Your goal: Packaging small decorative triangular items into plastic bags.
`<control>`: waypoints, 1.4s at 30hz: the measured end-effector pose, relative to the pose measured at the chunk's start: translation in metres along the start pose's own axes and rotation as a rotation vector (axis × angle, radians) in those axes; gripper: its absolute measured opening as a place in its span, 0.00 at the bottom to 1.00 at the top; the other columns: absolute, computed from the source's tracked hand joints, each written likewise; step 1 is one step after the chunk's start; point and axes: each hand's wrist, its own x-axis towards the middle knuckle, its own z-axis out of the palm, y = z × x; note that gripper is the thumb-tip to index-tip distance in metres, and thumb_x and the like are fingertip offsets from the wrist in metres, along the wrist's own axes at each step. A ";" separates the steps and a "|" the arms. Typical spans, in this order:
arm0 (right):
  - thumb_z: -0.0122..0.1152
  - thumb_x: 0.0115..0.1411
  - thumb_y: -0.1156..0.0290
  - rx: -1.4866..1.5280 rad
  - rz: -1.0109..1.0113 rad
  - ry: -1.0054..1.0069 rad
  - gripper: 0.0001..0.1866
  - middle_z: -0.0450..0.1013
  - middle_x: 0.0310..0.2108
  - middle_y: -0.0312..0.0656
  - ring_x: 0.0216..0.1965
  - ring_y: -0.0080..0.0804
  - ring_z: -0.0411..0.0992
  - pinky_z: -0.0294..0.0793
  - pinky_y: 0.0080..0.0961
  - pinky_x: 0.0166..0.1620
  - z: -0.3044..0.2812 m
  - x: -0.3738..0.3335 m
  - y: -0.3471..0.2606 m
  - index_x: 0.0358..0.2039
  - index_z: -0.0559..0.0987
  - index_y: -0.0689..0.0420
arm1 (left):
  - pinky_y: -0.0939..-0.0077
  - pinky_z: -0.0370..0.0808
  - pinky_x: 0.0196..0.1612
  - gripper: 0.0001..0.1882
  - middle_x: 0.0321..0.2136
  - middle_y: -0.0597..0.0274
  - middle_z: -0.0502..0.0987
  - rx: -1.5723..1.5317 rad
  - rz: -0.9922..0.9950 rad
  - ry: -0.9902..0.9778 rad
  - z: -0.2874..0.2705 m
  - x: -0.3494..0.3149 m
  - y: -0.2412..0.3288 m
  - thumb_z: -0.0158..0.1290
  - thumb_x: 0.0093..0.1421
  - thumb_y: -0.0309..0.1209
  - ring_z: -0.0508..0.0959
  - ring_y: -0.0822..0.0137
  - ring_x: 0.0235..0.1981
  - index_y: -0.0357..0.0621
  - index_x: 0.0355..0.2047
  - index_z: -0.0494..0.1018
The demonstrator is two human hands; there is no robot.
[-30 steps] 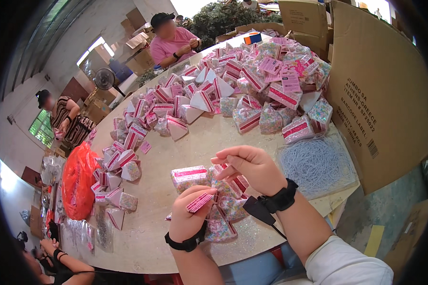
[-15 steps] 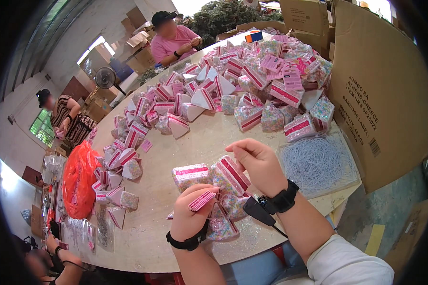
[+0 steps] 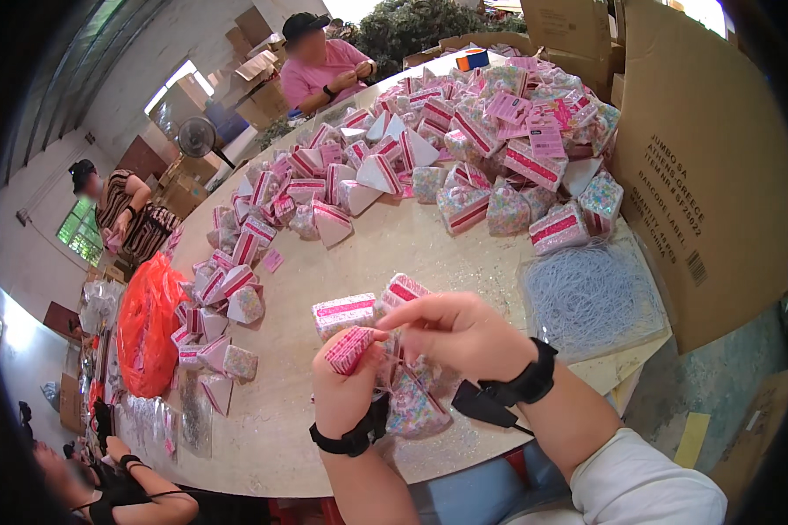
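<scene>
My left hand [image 3: 348, 383] grips a small pink-and-white striped card stack [image 3: 348, 350], likely light, stiff, best pinched by its edges; right hand [image 3: 468, 334] half-curled, contents unclear.

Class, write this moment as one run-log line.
left hand: holds pink piece | right hand: close beside left | beyond hands: wedges | rightward: pale-blue string | leftward: red bag

One fisheye view looks from the person's head, down and forward across the table [image 3: 411, 249], left hand [image 3: 346, 381] and right hand [image 3: 468, 337] near, a pale wall [image 3: 188, 39] farther off.
</scene>
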 end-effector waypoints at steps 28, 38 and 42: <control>0.55 0.53 0.84 -0.346 -0.112 0.166 0.11 0.67 0.22 0.33 0.24 0.16 0.65 0.67 0.15 0.29 0.022 0.001 0.028 0.39 0.73 0.62 | 0.71 0.71 0.36 0.10 0.29 0.54 0.76 0.217 0.124 -0.064 0.013 -0.002 0.002 0.52 0.50 0.18 0.77 0.61 0.33 0.35 0.34 0.73; 0.54 0.54 0.83 -0.385 -0.259 0.175 0.10 0.69 0.24 0.35 0.25 0.18 0.67 0.68 0.18 0.29 0.020 0.002 0.030 0.38 0.73 0.60 | 0.66 0.69 0.49 0.28 0.43 0.51 0.73 -0.167 0.063 -0.102 0.014 -0.008 0.014 0.53 0.48 0.22 0.74 0.59 0.45 0.35 0.52 0.64; 0.54 0.54 0.83 -0.392 -0.238 0.147 0.10 0.69 0.23 0.36 0.25 0.20 0.67 0.68 0.19 0.30 0.021 0.001 0.028 0.38 0.72 0.60 | 0.69 0.66 0.53 0.27 0.47 0.52 0.71 -0.488 0.173 -0.151 0.001 -0.007 0.004 0.51 0.55 0.28 0.72 0.62 0.48 0.33 0.55 0.60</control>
